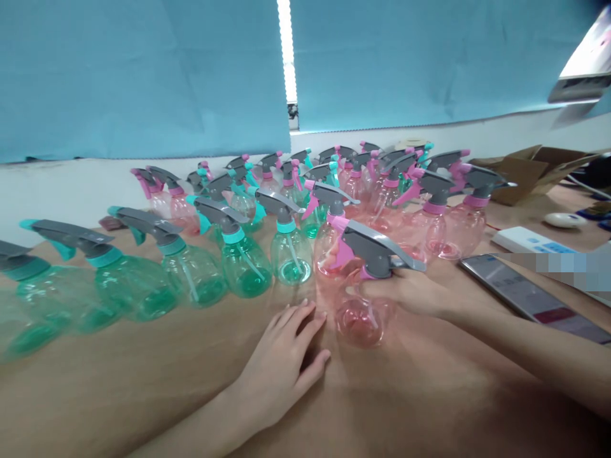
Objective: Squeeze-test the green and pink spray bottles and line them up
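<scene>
Right of centre stands a clear pink spray bottle (360, 324) with a grey and pink trigger head. Wrapped round its upper body and neck, under the head, is my right hand (403, 292); some of its fingers are hidden behind the bottle. My left hand (281, 359) rests palm down on the wooden table (157, 394), fingers spread, just left of that bottle and holding nothing. Beyond its fingertips are a clear green spray bottle (292, 254) and a darker green spray bottle (245, 267) with turquoise collars.
More green bottles (138, 289) run in a row to the left. Several pink bottles (432, 232) and mixed ones crowd the back. At right lie a phone (525, 292), a white power strip (529, 242), a white mouse (566, 220) and an open cardboard box (529, 172).
</scene>
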### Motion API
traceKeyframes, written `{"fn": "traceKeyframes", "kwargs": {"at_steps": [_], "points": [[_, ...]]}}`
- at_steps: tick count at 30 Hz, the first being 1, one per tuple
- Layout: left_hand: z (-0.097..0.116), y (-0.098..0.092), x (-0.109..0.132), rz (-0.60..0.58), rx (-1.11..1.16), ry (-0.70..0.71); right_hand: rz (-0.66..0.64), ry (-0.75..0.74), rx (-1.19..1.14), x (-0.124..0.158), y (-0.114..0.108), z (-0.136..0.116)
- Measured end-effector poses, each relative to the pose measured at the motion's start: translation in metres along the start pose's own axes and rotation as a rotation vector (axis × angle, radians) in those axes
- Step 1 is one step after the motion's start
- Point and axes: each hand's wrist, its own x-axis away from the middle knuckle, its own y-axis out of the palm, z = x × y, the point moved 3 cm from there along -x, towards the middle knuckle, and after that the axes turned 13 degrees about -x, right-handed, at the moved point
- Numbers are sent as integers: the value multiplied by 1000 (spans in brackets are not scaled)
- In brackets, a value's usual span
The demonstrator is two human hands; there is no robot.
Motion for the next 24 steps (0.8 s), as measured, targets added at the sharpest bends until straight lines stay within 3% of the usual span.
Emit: {"fn": "traceKeyframes", "kwargs": {"at_steps": [3, 13, 19, 24], "points": [[0, 1, 0, -1, 6, 2, -35, 71, -76, 0, 3, -3], [-1, 1, 0, 4, -5, -5, 10, 11, -65, -1, 0, -1], [0, 1, 0, -3, -17, 3, -76, -111, -78, -4, 3, 2], [-1, 1, 0, 5, -4, -4, -39, -114, -76, -3, 2, 4]]}}
